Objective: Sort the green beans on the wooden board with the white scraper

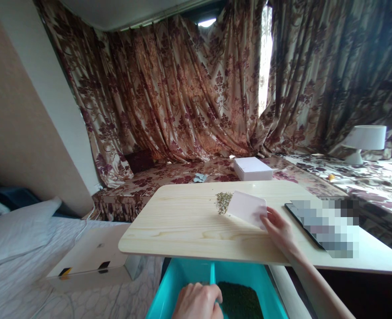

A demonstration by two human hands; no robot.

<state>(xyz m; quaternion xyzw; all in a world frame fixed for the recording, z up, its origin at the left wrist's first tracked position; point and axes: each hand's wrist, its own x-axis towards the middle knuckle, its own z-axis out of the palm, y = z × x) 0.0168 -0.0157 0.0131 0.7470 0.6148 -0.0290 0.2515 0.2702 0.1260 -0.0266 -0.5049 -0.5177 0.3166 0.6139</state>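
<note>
My right hand (277,226) pinches the near right corner of a white card (248,207) over the light wooden tabletop (176,217). The card's left edge meets a small heap of greenish-brown dry bits (223,202), like seeds or chopped herb. Lower down, my left hand (198,302) is closed, knuckles up, over a turquoise two-part bin (174,270). It is beside the bin's divider (212,272); its fingertips are hidden, so whatever it holds cannot be made out. Dark green crumbly material (241,301) lies in the bin's right compartment.
On the tabletop's right side lies a dark-edged tablet or phone (305,228), partly blurred out. Behind stands a white box (253,168) on a patterned cover. A white case (92,252) rests on the bed at left. A white lamp (365,138) stands far right.
</note>
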